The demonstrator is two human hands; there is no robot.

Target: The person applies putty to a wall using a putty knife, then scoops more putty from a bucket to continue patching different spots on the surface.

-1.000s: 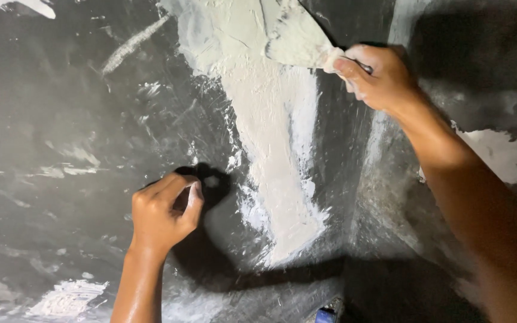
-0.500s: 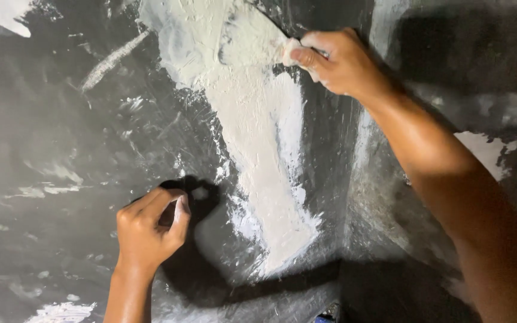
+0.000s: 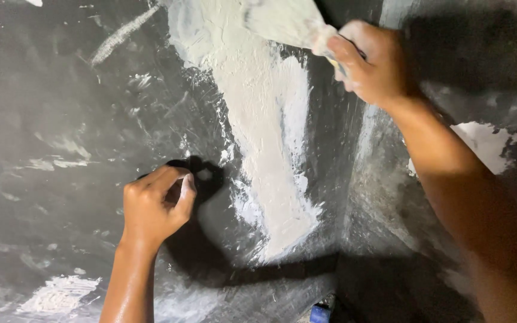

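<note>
- Hands well apart: left hand (image 3: 158,206) low and nearer the camera, curled into a loose fist against the dark wall (image 3: 49,149), fingers folded in; whether anything is held inside cannot be told.
- Right hand (image 3: 373,63) higher and farther along the wall, clamped around the handle of a putty knife (image 3: 285,24), arm stretched up from the lower right.
- Blade of the putty knife loaded with pale filler, pressed flat on the wall at the top of the picture, long axis running from the grip up and to the left.
- Wet plaster band (image 3: 264,137) lying directly below and left of the blade, long axis running down the wall from the top edge to a ragged lower end level with the left fist.
- Right hand at the upper end of that band; left hand just beside its lower part, to the left, not touching the fresh plaster.
- Farther off: dried white patch (image 3: 480,143) behind the right forearm, pale smears (image 3: 61,293) low on the left, and a small blue object (image 3: 320,313) at the bottom edge, too cropped to identify.
</note>
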